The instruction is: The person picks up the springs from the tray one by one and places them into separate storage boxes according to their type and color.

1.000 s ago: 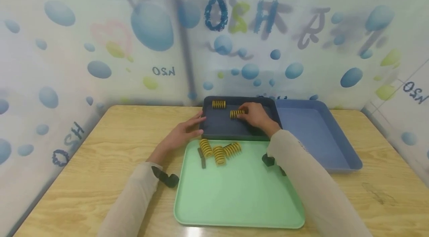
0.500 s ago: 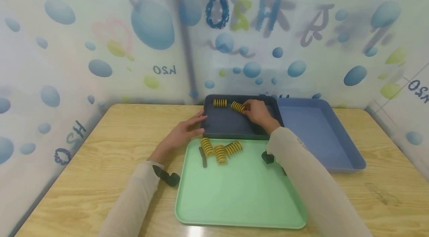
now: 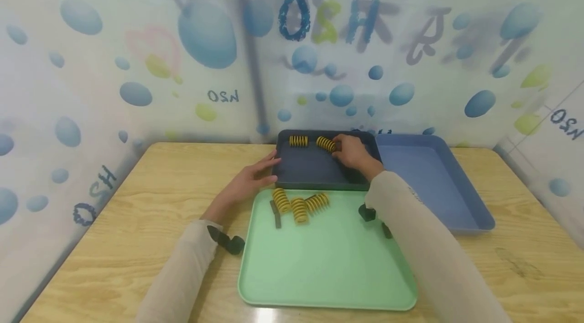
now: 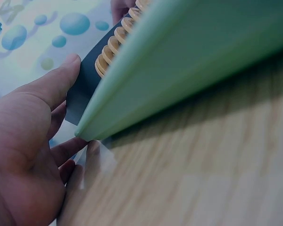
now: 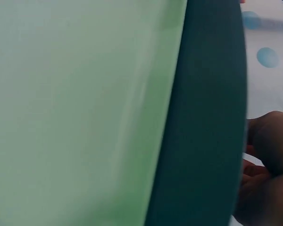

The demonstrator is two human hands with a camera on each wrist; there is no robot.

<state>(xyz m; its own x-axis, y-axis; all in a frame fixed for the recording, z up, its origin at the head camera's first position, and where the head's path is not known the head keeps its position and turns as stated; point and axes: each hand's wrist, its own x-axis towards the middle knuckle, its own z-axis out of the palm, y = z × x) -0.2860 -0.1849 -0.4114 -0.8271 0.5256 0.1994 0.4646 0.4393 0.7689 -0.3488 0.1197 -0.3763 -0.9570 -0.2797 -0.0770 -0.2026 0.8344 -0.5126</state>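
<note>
My right hand reaches into the dark tray and pinches the right end of a yellow-and-black coil spring, which lies slanted. Left of it, a second coil spring lies level near the tray's back wall. My left hand is at the tray's left side, fingers fairly straight, with the thumb along the dark wall in the left wrist view. In the right wrist view, the tray's wall hides most of my right fingers.
A green tray in front holds three more yellow springs and a thin dark strip. A blue tray stands to the right on the wooden table. A patterned wall rises behind.
The right hand has shifted the spring slightly back and right and turned it from level to slanted. My left hand has stayed at the tray's side.
</note>
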